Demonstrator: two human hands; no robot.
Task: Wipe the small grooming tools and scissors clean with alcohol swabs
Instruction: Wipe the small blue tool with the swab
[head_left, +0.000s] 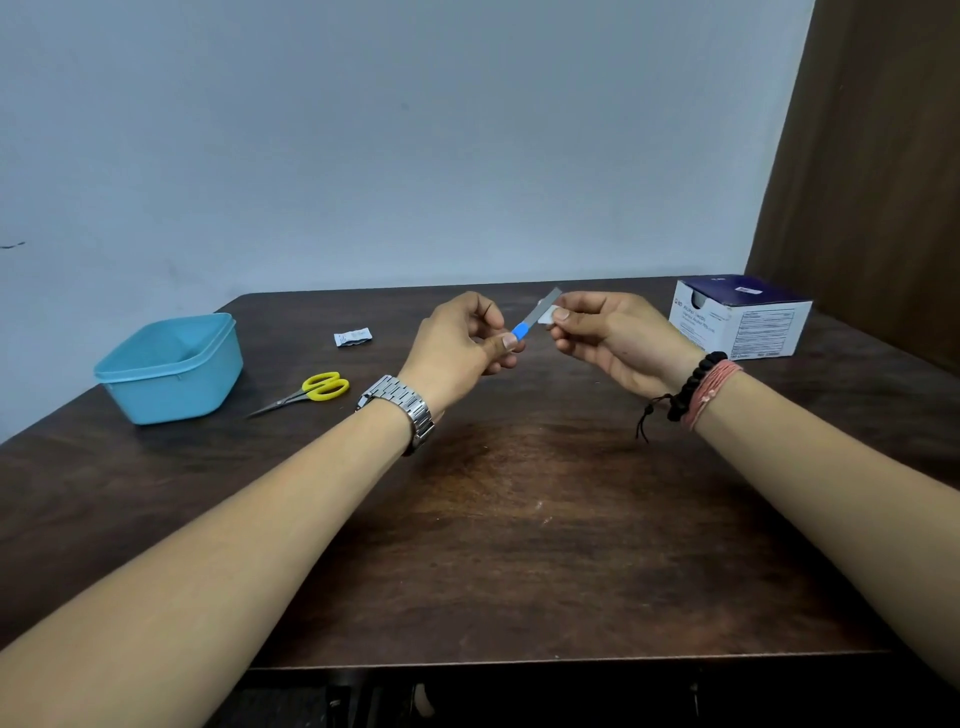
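Observation:
Above the dark wooden table (519, 519), my left hand (460, 345) pinches the blue handle of a small metal nail file (535, 314). The file's grey blade slants up to the right. My right hand (613, 335) pinches a white alcohol swab (555, 313) against the upper end of that blade. Yellow-handled scissors (306, 393) lie shut on the table, to the left of my left wrist. A torn white swab wrapper (352, 336) lies farther back.
A light blue plastic tub (171, 366) stands at the left of the table. A white and dark blue swab box (740, 317) sits at the back right by a brown curtain (872, 182). A pale wall runs behind the table.

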